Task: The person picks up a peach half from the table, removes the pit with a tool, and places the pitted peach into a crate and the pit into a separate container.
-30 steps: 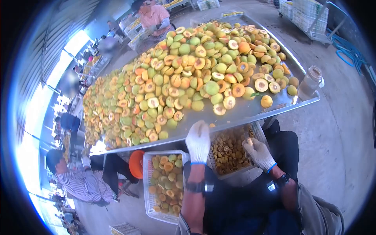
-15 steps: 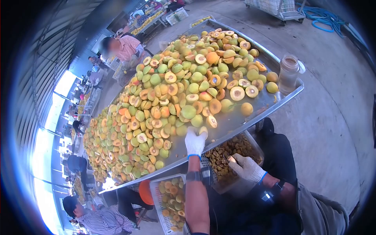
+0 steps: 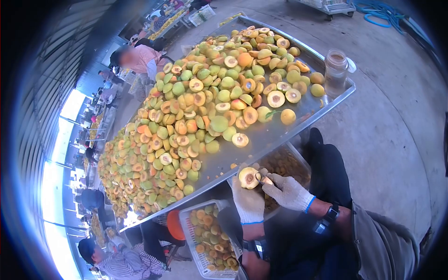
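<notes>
In my gloved left hand [image 3: 247, 201] lies a peach half [image 3: 248, 178], its cut face turned up with the brown pit hollow showing. My gloved right hand [image 3: 290, 192] is closed around a small pitting tool [image 3: 266, 180]. The tool's curved metal end is at the middle of the cut face. Both hands are just off the near edge of a metal table [image 3: 280, 135], which bears a large heap of peach halves [image 3: 186, 126]. Under my hands, a bin of brown pits [image 3: 284, 165] is partly covered by them.
A white crate of peach halves [image 3: 212, 233] stands below the table edge, beside an orange bucket [image 3: 175, 225]. A clear bottle [image 3: 335, 74] stands at the table's right corner. Other people work at the left, one in a striped shirt [image 3: 133, 266]. A blue hose [image 3: 380, 16] lies on the floor.
My left hand has come back from the table to my right hand, bringing a peach half. The tool in my right hand now meets the fruit. The view has shifted slightly.
</notes>
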Demonstrator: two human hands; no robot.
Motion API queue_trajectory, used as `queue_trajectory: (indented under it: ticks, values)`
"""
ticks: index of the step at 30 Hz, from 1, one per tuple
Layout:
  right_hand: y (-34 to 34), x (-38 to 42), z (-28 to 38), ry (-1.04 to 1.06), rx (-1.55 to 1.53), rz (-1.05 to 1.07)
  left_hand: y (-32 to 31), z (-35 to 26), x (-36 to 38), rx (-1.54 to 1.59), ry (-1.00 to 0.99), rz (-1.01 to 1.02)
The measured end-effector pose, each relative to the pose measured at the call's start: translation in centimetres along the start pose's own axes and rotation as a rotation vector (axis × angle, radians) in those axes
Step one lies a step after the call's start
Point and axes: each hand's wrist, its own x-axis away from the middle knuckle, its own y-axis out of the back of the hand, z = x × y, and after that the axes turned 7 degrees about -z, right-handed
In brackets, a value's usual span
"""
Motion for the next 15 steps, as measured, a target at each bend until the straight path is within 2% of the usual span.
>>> queue_trajectory:
  ticks: [3, 8, 15]
  values:
    - [0.0, 0.2, 0.3, 0.037, 0.142, -0.005, -0.1, 0.6, 0.3, 0.099, -0.014, -0.073]
    - [-0.3, 0.4, 1.0, 0.081, 0.301, -0.042, -0.7, 0.9, 0.0, -0.038, -0.055, -0.256]
    - [0.1, 0.6, 1.8, 0.029, 0.3, -0.003, -2.2, 1.9, 0.4, -0.127, -0.124, -0.267]
